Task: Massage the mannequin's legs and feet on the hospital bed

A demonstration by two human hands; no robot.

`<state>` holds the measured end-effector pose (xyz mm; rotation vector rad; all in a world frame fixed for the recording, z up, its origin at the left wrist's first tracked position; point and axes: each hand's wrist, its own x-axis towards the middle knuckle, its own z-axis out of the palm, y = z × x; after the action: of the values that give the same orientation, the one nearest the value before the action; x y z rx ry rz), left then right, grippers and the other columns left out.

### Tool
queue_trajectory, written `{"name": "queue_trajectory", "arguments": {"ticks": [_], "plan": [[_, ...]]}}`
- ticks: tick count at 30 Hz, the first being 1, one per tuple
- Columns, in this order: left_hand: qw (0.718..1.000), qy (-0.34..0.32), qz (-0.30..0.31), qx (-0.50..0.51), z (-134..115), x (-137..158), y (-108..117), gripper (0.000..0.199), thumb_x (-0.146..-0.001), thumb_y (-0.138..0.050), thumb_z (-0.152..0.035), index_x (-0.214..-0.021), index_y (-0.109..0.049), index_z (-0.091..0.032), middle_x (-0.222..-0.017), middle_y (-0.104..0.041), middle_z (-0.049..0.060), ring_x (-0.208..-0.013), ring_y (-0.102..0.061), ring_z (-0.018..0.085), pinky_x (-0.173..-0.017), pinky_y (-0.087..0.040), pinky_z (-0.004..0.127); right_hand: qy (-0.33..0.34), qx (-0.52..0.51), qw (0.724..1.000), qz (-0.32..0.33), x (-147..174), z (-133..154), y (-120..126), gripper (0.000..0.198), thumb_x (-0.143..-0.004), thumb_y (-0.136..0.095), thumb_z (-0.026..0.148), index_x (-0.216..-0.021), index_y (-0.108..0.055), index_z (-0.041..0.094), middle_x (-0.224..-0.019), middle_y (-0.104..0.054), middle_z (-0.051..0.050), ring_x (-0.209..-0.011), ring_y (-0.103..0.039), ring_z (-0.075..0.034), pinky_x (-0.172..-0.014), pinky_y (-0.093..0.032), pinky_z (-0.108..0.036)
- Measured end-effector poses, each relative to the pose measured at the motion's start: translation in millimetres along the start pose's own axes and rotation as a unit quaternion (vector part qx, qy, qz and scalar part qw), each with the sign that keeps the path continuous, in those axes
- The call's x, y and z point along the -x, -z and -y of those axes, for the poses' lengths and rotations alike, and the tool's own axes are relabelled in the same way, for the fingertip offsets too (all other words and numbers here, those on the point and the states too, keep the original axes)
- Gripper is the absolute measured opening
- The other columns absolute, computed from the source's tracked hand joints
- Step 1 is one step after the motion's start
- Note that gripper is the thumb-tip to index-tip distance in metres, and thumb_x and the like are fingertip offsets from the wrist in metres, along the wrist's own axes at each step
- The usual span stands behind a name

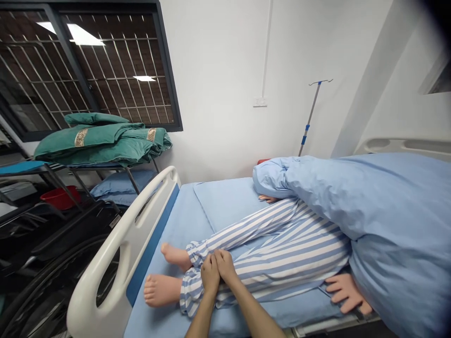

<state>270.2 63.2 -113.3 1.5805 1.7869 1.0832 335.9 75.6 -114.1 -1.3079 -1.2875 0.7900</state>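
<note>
Lower centre of the frame: left hand (210,274) and right hand (225,266) set side by side, touching, fingers curled downward — whether they grip the fabric cannot be told. Striped trousers (282,256) lie directly beneath both hands, running from the gathered ankle cuffs toward the right of the frame; blue-and-white fabric, loosely creased. Manikin feet (162,290), lower left: bare, smooth, rounded. Quilt (387,202), right: pale blue, puffy, wrinkled. Footboard (88,281), left — glossy white, moulded, with rounded cut-outs.
</note>
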Motion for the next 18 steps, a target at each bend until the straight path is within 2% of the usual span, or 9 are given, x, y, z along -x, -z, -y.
{"name": "queue_trajectory", "arguments": {"ticks": [3,7,11,14,18], "plan": [[1.000,-0.008,0.008,0.003,0,-2,1,0.029,-0.082,-0.030,-0.032,-0.063,-0.048,-0.020,-0.065,-0.058,0.003,-0.063,-0.050,0.015,-0.060,-0.033,0.025,0.009,0.019,1.000,0.010,-4,3,7,0.035,-0.079,-0.036,0.032,-0.048,-0.040,0.017,-0.047,-0.040,0.003,-0.049,-0.036,-0.010,-0.049,-0.026,-0.022],[1.000,-0.023,0.006,-0.004,-3,0,1,0.030,-0.081,-0.030,-0.034,-0.059,-0.045,-0.020,-0.059,-0.054,0.001,-0.060,-0.048,0.014,-0.059,-0.031,0.025,0.023,0.051,0.998,-0.009,-8,3,27,0.038,-0.080,-0.037,0.036,-0.047,-0.035,0.018,-0.045,-0.032,0.005,-0.047,-0.031,-0.009,-0.047,-0.022,-0.022],[1.000,-0.022,0.006,0.007,-4,1,2,0.028,-0.079,-0.032,-0.034,-0.058,-0.044,-0.020,-0.058,-0.052,-0.001,-0.060,-0.046,0.014,-0.059,-0.031,0.025,0.039,0.058,0.997,0.026,-4,-2,42,0.036,-0.077,-0.042,0.035,-0.046,-0.035,0.018,-0.046,-0.027,0.007,-0.047,-0.029,-0.008,-0.047,-0.022,-0.021],[0.998,-0.002,0.009,0.059,-3,-5,3,0.029,-0.077,-0.033,-0.036,-0.054,-0.040,-0.020,-0.052,-0.045,-0.003,-0.055,-0.041,0.012,-0.055,-0.030,0.024,0.032,0.046,0.998,0.032,-1,-4,43,0.036,-0.076,-0.043,0.036,-0.047,-0.033,0.018,-0.047,-0.025,0.007,-0.047,-0.028,-0.008,-0.047,-0.022,-0.020],[0.989,0.029,-0.015,0.143,-12,-13,0,0.029,-0.074,-0.036,-0.037,-0.050,-0.034,-0.020,-0.046,-0.035,-0.005,-0.051,-0.036,0.011,-0.052,-0.029,0.023,0.025,0.031,0.999,0.014,-2,-3,42,0.037,-0.077,-0.042,0.036,-0.046,-0.033,0.018,-0.047,-0.026,0.007,-0.047,-0.027,-0.007,-0.047,-0.021,-0.020]]}}
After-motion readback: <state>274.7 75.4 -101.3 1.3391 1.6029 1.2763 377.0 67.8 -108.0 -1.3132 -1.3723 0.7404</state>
